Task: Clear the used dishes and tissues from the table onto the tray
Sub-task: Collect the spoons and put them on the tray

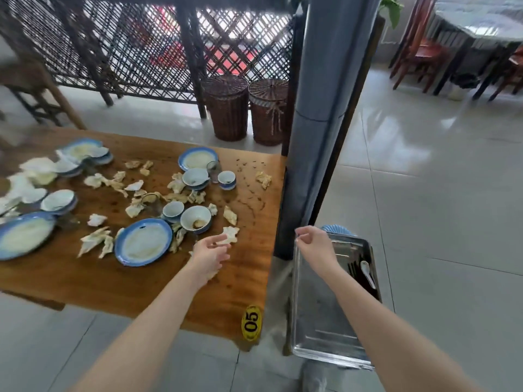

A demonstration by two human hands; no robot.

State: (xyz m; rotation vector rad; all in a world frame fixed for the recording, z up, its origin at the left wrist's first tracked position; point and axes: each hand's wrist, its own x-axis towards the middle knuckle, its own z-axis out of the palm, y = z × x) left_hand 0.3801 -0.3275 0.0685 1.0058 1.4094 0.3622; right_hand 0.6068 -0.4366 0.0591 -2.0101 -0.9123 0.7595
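Observation:
A wooden table carries several blue-rimmed plates, bowls and cups among many crumpled tissues. The nearest plate lies left of my left hand, with a dirty white bowl just behind it. My left hand hovers over the table's near right part, fingers spread and touching a crumpled tissue. A metal tray stands right of the table and holds a white spoon and dark chopsticks. My right hand is above the tray's far left corner, fingers loosely curled, nothing visible in it.
A grey pillar rises at the table's far right corner, close behind the tray. Two wicker baskets stand by the lattice fence beyond. A yellow "05" tag marks the table's near corner. Tiled floor spreads to the right, with chairs far back.

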